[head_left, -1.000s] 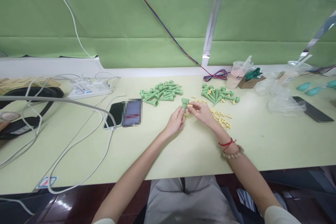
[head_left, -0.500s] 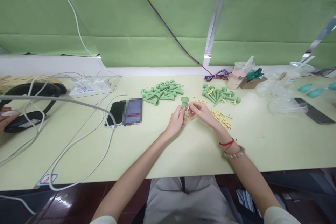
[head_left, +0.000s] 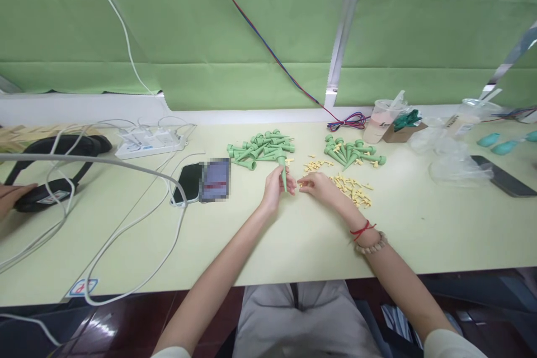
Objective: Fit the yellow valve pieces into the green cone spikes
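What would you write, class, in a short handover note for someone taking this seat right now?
Left hand: holds one green spike, point down.
Right hand: on the table at the yellow clips, fingers pinched; a clip in them can't be confirmed.
Bare spikes: far left pile.
Done: spikes with clips, far right pile.
Left: the bare pile and loose clips.

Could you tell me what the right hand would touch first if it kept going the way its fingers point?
The right hand points left, toward the green spike held in the left hand. It would probably meet that spike first, though depth is unclear.
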### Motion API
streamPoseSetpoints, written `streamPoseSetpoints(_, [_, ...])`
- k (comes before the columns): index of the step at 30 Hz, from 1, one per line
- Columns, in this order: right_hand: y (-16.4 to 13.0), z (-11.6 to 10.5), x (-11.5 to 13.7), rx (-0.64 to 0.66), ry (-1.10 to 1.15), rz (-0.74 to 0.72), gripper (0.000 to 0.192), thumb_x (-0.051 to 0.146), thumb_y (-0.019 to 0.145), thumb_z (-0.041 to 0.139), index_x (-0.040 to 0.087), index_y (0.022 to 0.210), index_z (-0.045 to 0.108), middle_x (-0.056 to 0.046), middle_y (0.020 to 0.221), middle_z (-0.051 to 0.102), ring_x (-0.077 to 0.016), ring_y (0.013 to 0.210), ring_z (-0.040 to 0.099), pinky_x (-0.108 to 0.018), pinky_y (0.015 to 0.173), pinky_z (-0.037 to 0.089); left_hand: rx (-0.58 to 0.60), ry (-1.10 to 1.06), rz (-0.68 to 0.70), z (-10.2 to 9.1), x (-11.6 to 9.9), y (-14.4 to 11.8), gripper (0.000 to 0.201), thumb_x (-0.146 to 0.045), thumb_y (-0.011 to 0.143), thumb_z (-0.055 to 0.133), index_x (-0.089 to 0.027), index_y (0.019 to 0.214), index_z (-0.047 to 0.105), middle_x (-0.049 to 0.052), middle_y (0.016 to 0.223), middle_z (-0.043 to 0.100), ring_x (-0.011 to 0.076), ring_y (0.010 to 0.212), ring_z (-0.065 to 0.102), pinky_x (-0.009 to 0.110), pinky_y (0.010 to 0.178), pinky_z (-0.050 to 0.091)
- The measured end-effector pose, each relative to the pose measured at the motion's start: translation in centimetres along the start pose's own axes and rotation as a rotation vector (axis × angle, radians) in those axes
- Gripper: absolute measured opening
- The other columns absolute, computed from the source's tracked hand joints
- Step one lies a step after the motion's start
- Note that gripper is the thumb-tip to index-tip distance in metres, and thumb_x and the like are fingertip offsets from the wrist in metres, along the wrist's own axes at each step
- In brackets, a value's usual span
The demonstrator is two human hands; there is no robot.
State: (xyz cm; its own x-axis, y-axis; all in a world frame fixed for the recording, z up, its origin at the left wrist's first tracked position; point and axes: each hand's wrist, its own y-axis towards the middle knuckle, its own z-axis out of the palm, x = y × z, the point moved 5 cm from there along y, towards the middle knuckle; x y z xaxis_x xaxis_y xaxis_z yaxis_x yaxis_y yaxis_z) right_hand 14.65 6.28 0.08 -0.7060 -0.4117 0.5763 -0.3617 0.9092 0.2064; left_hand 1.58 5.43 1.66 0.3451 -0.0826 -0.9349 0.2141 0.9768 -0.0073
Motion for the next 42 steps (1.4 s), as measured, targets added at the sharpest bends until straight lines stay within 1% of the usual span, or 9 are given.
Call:
streamPoseSetpoints(5, [0.4,0.2,-0.7,-0.035,0.021,0.015,0.016,0.025,0.067,0.068,0.014,0.079,0.068,-0.004,0.07,0.062,-0.0125,0.062,0.052,-0.023,0.059,0.037,0.11,-0.03,-0.049,0.8,-0.1,-0.3,0.02,-0.035,0.077,0.048,-0.016,0.082,0.052,0.001,0.058,0.062,0.0106,0.046,0.053,0.024,0.051,0.045])
streamPoseSetpoints(10, [0.5,0.2,-0.7,-0.05,0.062,0.005,0.013,0.026,0.069,0.066,0.016,0.075,0.068,0.0,0.063,0.061,-0.0103,0.055,0.05,-0.021,0.054,0.035,0.159,-0.085,-0.097,1.3,-0.1,-0.4,0.028,-0.024,0.072,0.06,-0.012,0.097,0.059,0.008,0.081,0.068,0.0148,0.073,0.063,0.027,0.071,0.047])
streamPoseSetpoints(13, [0.5,0.1,-0.7,-0.086,0.133,-0.011,0.011,0.023,0.063,0.07,0.019,0.073,0.069,0.001,0.061,0.061,-0.0098,0.054,0.049,-0.021,0.055,0.036,0.161,-0.136,-0.095,1.4,-0.2,-0.3,0.031,-0.021,0.071,0.063,-0.013,0.101,0.06,0.008,0.091,0.067,0.0154,0.08,0.064,0.027,0.075,0.047])
streamPoseSetpoints(16, [0.6,-0.5,-1.1,-0.176,0.19,0.027,0.008,0.023,0.06,0.072,0.017,0.064,0.068,-0.001,0.059,0.061,-0.0114,0.054,0.051,-0.023,0.054,0.038,0.113,-0.139,-0.087,1.0,-0.3,-0.2,0.034,-0.019,0.069,0.066,-0.013,0.102,0.06,0.004,0.085,0.065,0.0127,0.075,0.063,0.026,0.074,0.047])
streamPoseSetpoints(22, [0.4,-2.7,-1.4,-0.395,0.324,0.138,0.022,0.036,0.073,0.06,0.014,0.075,0.067,-0.006,0.065,0.066,-0.0155,0.057,0.059,-0.026,0.057,0.047,0.063,0.025,-0.004,0.3,-0.6,-0.2,0.041,-0.02,0.067,0.069,-0.016,0.105,0.052,0.006,0.095,0.064,0.0152,0.08,0.064,0.03,0.076,0.047])
streamPoseSetpoints(29, [0.3,-3.0,-0.7,-0.423,0.457,0.121,0.029,0.041,0.078,0.054,0.016,0.083,0.067,-0.005,0.07,0.066,-0.0144,0.059,0.06,-0.027,0.058,0.051,0.02,0.052,0.009,0.1,-0.5,-0.3,0.083,-0.017,0.066,0.068,-0.032,0.131,0.019,0.001,0.096,0.06,0.0127,0.07,0.065,0.03,0.068,0.051])
streamPoseSetpoints(35, [0.4,-3.2,-0.7,-0.463,0.641,0.125,0.033,0.04,0.075,0.058,0.016,0.097,0.066,-0.008,0.094,0.066,-0.0153,0.078,0.063,-0.029,0.07,0.054,-0.005,0.052,-0.003,-0.2,-0.6,0.0,0.071,-0.022,0.068,0.067,-0.029,0.129,0.03,0.001,0.087,0.059,0.0128,0.067,0.065,0.027,0.063,0.052])
streamPoseSetpoints(38, [0.2,-3.5,-0.3,-0.498,0.674,0.118,0.032,0.034,0.069,0.066,0.016,0.094,0.067,-0.008,0.091,0.068,-0.017,0.08,0.064,-0.031,0.076,0.053,-0.009,0.056,-0.006,-0.3,-0.6,0.1,0.071,-0.026,0.071,0.066,-0.028,0.131,0.028,0.002,0.088,0.06,0.0127,0.067,0.065,0.027,0.064,0.052])
streamPoseSetpoints(42, [-0.2,-3.9,0.7,-0.515,0.685,0.052,0.023,0.032,0.069,0.066,0.018,0.087,0.07,-0.006,0.09,0.069,-0.0174,0.08,0.065,-0.031,0.076,0.053,0.071,0.079,0.02,0.1,-0.6,0.0,0.078,-0.025,0.07,0.066,-0.03,0.135,0.024,0.005,0.097,0.06,0.0122,0.069,0.064,0.028,0.066,0.052])
